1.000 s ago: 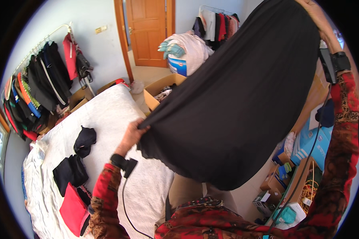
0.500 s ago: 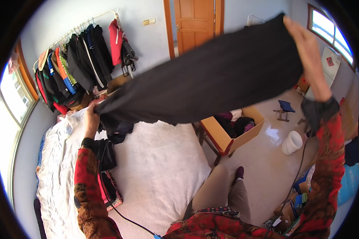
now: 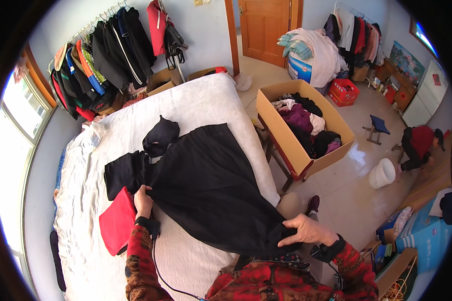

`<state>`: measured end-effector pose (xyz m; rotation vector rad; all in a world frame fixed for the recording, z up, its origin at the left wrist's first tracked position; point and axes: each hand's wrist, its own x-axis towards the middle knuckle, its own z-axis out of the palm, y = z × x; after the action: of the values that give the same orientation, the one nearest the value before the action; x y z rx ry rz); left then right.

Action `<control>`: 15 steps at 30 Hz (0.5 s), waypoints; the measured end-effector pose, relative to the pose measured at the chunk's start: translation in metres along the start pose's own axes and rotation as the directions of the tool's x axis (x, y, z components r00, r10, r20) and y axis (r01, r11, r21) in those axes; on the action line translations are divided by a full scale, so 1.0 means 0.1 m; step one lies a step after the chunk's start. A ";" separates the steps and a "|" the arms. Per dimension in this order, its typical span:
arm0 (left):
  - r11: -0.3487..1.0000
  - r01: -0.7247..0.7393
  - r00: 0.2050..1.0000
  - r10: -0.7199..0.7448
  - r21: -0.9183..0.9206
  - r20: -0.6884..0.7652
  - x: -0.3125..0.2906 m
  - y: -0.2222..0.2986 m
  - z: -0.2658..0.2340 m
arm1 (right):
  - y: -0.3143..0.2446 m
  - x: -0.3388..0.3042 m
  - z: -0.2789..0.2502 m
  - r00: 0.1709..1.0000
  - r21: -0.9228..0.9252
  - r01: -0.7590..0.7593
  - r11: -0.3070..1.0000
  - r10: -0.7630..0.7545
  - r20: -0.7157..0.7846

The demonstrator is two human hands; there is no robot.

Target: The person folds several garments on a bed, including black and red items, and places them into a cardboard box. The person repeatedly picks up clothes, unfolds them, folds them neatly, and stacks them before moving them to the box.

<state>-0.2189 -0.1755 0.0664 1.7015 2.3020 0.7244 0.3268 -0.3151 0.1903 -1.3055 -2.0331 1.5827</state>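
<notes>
A long black garment lies spread over the white bed, mostly smooth; whether it is trousers or a skirt I cannot tell. My left hand is closed on its left edge. At its near right corner, my right hand pinches the cloth between thumb and fingers, close to my lap. Beyond the left hand lie a folded black cloth and a black bra, the garment partly touching them. A folded red cloth sits just left of my left wrist.
An open cardboard box of clothes stands on a stool right of the bed. Beyond are a white bucket, a small blue folding stool and a crouching person. Clothes racks line the far wall. A cable hangs from my left wrist.
Both hands have come down, and the black garment, held stretched in the air before, now lies on the bed. My right hand has dropped toward my lap. The view has shifted.
</notes>
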 end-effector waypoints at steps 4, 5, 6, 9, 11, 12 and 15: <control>0.993 -0.104 0.976 0.090 -0.060 -0.198 -0.20 -0.19 0.21 | 0.21 -0.13 0.22 0.995 0.134 0.060 0.989 -0.071 0.077; 0.990 -0.115 0.968 0.096 -0.075 -0.231 -0.20 -0.19 0.22 | 0.24 -0.15 0.23 0.995 0.124 0.047 0.991 -0.058 0.083; 0.992 -0.102 0.966 0.079 -0.078 -0.246 -0.19 -0.15 0.22 | 0.26 -0.17 0.25 0.995 0.117 0.034 0.992 -0.045 0.088; 0.970 -0.217 0.936 0.175 -0.106 -0.306 -0.01 0.20 0.17 | 0.30 -0.18 0.26 0.992 0.085 0.059 0.995 -0.067 0.103; 0.942 -0.318 0.912 0.273 -0.107 -0.305 0.19 0.64 0.18 | 0.31 -0.19 0.26 0.992 0.108 0.069 0.992 -0.080 0.100; 0.922 -0.371 0.894 0.322 -0.112 -0.312 0.29 0.90 0.22 | 0.32 -0.20 0.27 0.993 0.140 0.061 0.988 -0.074 0.093; 0.876 -0.458 0.875 0.413 -0.153 -0.254 0.49 1.68 0.47 | 0.34 -0.23 0.29 0.994 0.112 0.066 0.991 -0.075 0.080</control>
<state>-0.0728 -0.0796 0.1146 2.1557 1.8762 1.2441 0.3368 -0.3509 0.1571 -1.1339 -1.9856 1.7173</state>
